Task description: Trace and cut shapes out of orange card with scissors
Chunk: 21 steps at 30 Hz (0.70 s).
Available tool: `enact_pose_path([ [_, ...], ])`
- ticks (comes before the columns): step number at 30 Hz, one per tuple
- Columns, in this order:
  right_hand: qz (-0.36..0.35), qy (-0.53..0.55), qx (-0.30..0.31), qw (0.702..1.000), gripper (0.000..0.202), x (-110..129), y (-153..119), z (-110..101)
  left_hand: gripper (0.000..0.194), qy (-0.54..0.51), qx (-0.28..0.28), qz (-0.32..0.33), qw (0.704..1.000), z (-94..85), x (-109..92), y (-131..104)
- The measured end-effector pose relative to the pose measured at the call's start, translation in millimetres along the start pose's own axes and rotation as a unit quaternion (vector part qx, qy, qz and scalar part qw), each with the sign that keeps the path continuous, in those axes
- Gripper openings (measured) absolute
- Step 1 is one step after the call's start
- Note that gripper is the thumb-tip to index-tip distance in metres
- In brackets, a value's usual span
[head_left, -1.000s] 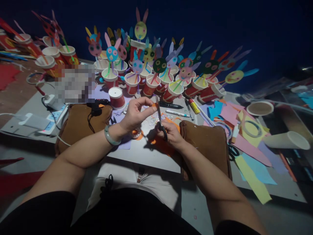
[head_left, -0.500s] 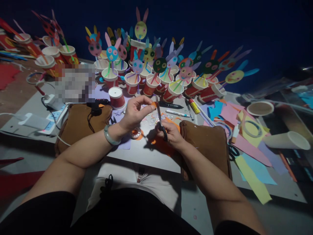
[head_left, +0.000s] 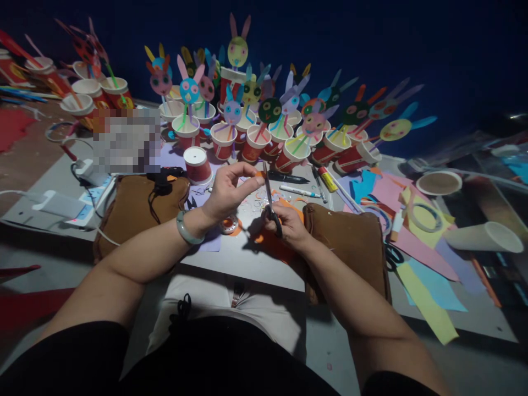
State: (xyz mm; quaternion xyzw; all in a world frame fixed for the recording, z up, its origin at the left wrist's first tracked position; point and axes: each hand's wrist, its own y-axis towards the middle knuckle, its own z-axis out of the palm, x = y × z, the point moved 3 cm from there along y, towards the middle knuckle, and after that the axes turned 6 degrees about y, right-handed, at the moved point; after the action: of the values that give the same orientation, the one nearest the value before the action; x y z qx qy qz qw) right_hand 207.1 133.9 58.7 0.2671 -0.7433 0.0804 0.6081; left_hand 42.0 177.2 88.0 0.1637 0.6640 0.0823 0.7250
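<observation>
My left hand point(head_left: 231, 190) pinches a small piece of orange paper point(head_left: 261, 174) between thumb and fingertips, above the table. Closed round the black handles of the scissors point(head_left: 269, 193), my right hand point(head_left: 289, 221) holds them with the blades pointing up, right beside the orange paper. Whether the blades touch the paper I cannot tell. Below my hands lie a ring-shaped roll point(head_left: 228, 224) on orange paper and a larger orange sheet point(head_left: 278, 246), partly in shadow. Tiny paper scraps point(head_left: 249, 204) are scattered between my hands.
Several red paper cups point(head_left: 223, 144) with paper rabbit heads on straws stand along the back. One overturned cup point(head_left: 197, 166) is nearer. Brown cushions point(head_left: 348, 242) flank my arms. Pens point(head_left: 299, 191), a glue stick point(head_left: 328, 180) and coloured paper point(head_left: 429, 286) lie rightward; a power strip point(head_left: 93, 198) lies left.
Almost nothing differs. Both hands keep their places, with the orange paper and the scissors held as before.
</observation>
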Motion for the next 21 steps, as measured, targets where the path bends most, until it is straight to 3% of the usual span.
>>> enact_pose_path([
  [21,-0.04,-0.004,-0.006,0.999,0.054,-1.1,-0.7,-0.2,0.022,-0.004,0.022,-0.006,1.0,1.0,4.4,-1.3],
])
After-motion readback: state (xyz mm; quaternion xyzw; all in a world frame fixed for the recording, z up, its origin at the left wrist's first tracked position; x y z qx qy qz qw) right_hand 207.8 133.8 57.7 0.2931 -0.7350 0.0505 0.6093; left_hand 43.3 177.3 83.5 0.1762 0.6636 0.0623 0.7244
